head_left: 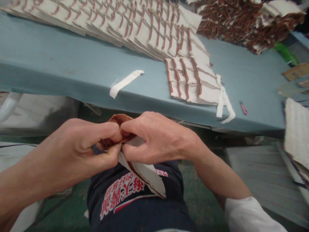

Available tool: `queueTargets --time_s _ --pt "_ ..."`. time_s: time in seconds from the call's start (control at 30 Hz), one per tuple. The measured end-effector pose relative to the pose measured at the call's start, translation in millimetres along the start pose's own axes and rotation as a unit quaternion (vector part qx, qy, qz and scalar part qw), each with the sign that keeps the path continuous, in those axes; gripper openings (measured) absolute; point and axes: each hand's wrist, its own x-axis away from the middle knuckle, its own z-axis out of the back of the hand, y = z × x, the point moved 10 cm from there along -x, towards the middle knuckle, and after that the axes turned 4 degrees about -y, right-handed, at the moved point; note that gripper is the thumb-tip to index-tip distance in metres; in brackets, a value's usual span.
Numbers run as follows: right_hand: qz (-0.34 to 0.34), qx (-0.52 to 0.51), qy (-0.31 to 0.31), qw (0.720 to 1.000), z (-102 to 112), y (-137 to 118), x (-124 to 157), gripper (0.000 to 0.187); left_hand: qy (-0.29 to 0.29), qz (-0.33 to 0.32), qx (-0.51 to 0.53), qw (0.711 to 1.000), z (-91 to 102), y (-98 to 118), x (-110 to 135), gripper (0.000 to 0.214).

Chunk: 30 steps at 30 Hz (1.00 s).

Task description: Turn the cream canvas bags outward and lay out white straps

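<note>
My left hand (84, 146) pinches a piece of white and brown fabric (148, 177) between thumb and forefinger. My right hand (160, 138) grips the same piece right beside it, the two sets of fingertips almost touching. A white flap with a dark brown edge hangs from under the fingers over the dark apron (142, 209). Behind the hands a reddish-brown part of the piece curves up. The exact spot being pinched is hidden by the fingers.
A blue-covered table (79, 75) runs across in front. On it lie overlapping rows of white, brown-edged pieces (135, 29), a smaller stack (184, 79), white strips (126, 83), a small pink object (243, 108) and a brown fabric heap (231, 22). Grey panels (260, 180) stand at right.
</note>
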Motion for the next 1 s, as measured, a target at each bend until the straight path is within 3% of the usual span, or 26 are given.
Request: queueTargets --time_s 0.1,0.2,0.37,0.5,0.57,0.7,0.87,1.0 --pt "-0.011 0.021 0.009 1.000 7 0 -2 0.016 -0.011 -0.121 -0.133 0.984 -6.9 24 1 0.044" --pt "-0.005 0.004 0.034 0.999 14 3 -2 0.016 0.038 -0.153 -0.222 0.962 -5.3 32 1 0.051" --pt "-0.008 -0.107 0.035 0.994 18 12 2 0.023 0.031 -0.202 -0.178 0.963 -7.6 34 0 0.044" --pt "-0.005 -0.208 0.039 0.977 19 20 7 0.019 0.053 -0.244 -0.174 0.953 -0.2 24 18 0.017" --pt "0.015 -0.267 0.032 0.963 19 22 10 0.013 0.066 -0.265 -0.185 0.944 2.6 19 28 0.017" --pt "0.021 -0.356 -0.008 0.934 11 29 11 0.015 0.021 -0.270 -0.177 0.946 -4.3 16 29 0.042" --pt "0.011 -0.444 0.037 0.895 5 44 7 0.038 -0.007 -0.275 -0.174 0.945 -8.8 29 14 0.073" --pt "0.018 -0.568 0.024 0.822 -23 51 -4 0.063 -0.024 -0.265 -0.171 0.949 -11.5 29 12 0.083"
